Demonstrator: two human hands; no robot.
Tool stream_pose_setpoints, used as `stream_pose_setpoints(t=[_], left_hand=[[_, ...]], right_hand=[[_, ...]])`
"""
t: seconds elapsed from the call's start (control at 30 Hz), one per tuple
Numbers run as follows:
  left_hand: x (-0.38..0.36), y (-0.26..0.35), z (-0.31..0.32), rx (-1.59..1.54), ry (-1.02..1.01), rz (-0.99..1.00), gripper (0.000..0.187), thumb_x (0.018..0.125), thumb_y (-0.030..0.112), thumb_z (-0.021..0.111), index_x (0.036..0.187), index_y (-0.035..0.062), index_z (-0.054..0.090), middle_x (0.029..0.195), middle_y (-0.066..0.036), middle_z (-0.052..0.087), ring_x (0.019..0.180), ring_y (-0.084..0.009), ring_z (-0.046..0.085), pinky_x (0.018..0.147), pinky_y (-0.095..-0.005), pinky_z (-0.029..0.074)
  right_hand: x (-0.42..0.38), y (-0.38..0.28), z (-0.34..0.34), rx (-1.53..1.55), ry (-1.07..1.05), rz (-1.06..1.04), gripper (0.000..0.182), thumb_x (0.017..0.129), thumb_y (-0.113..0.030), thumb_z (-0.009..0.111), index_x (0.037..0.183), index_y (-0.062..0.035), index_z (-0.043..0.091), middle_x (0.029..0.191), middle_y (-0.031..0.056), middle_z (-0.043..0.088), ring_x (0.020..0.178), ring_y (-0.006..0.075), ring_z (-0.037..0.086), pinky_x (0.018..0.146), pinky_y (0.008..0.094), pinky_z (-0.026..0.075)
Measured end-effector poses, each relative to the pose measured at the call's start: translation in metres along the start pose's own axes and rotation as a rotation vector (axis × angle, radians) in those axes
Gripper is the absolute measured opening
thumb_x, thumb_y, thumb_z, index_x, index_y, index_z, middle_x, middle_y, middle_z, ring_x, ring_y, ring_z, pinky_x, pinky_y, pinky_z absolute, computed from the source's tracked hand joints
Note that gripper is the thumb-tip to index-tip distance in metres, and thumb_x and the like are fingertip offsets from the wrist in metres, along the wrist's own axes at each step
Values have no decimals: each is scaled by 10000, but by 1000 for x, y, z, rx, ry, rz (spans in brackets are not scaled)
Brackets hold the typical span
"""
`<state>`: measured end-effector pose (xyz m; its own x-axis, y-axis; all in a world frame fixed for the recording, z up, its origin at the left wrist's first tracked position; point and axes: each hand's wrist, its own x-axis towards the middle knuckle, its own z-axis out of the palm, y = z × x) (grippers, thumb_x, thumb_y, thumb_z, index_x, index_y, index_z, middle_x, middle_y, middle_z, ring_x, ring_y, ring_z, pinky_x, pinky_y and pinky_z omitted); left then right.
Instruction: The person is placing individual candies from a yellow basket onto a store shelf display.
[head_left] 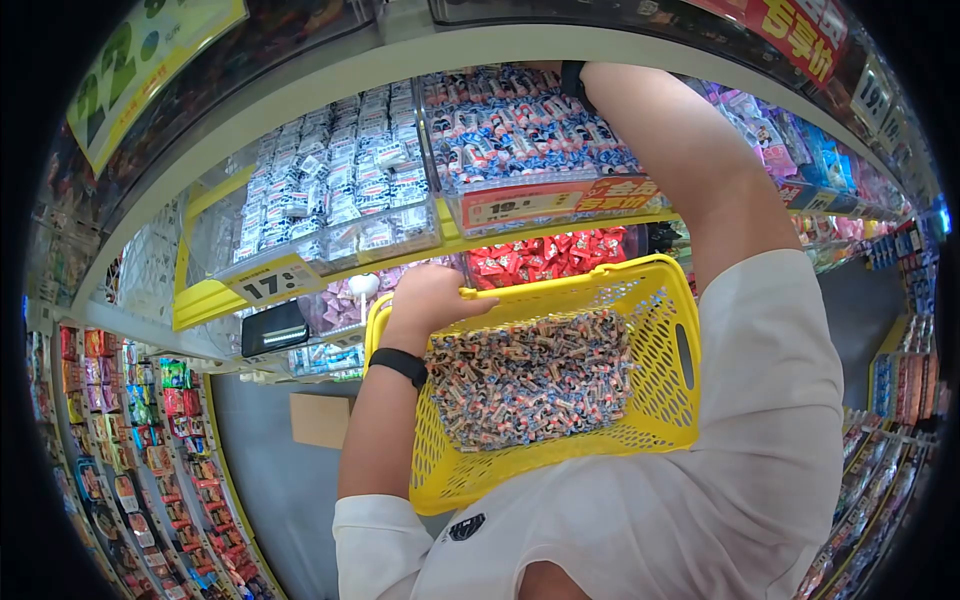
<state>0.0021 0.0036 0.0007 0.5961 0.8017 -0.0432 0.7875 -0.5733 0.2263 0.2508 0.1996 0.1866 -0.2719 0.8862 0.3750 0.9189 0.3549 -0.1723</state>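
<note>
My left hand (432, 299) is closed on the far left rim of a yellow basket (660, 400), its thumb along the edge. The basket rests against my body and holds a heap of small wrapped candies (530, 380). My right arm stretches up over a shelf bin of similar blue, white and red wrapped candies (530, 130). The right hand is hidden behind the upper shelf edge; only the forearm and a dark band at the wrist show.
White-wrapped candies (340, 180) fill the bin to the left. Red packets (545, 257) lie below, beyond the basket. An upper shelf edge (400, 55) curves overhead. A cardboard box (320, 419) sits on the floor, and stocked shelves (140, 450) stand at the left.
</note>
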Motion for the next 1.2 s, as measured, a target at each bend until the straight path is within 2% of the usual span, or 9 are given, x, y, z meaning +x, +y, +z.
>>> stream_pose_setpoints(t=[0.47,1.03,1.2], left_hand=[[0,-1,1,-13,18,9,672,703,718,656,639,51,695,610,-130,624,597,-305,628,595,-426,497],[0,5,-6,20,-67,-42,690,718,732,627,681,49,715,657,-131,651,650,-300,648,636,-422,516],[-1,4,-3,22,-25,-27,696,709,737,629,676,46,713,651,-133,650,643,-304,646,635,-426,510]], right_hand=[[-4,-3,-14,29,-53,-27,281,903,-344,627,1010,-85,654,786,68,633,696,188,588,662,330,477],[-58,-6,-64,94,-215,-90,294,896,-366,632,986,-87,659,764,66,629,672,189,584,643,333,475],[-76,-10,-76,129,-228,-112,298,894,-372,633,979,-88,661,758,65,628,665,189,583,637,334,474]])
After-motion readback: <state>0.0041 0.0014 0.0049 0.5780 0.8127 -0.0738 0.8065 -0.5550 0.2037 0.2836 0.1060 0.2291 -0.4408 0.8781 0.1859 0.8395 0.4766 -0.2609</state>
